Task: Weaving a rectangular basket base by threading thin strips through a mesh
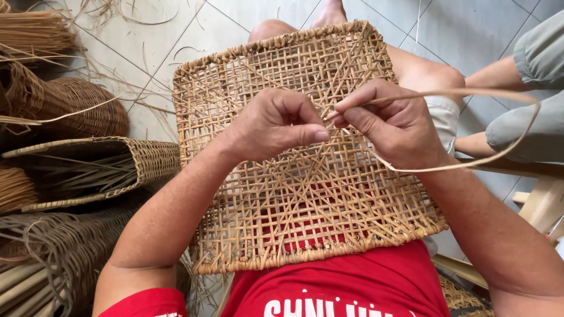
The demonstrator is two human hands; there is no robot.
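Mid-weave: the right hand point(395, 124) pinches a strand point(470, 93), the left hand point(275, 124) grips the panel point(305, 205). Threading next probably needs a steady pull.

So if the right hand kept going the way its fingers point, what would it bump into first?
The right hand points toward the left hand, so it would probably meet that hand's thumb tip first, just above the woven cane panel. Depth is hard to judge; the gap looks tiny.

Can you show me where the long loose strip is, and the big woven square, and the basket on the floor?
cane strip point(499, 93), head view, upper loop.
woven panel point(282, 58), head view, upper weave.
basket point(150, 158), head view, side wall.
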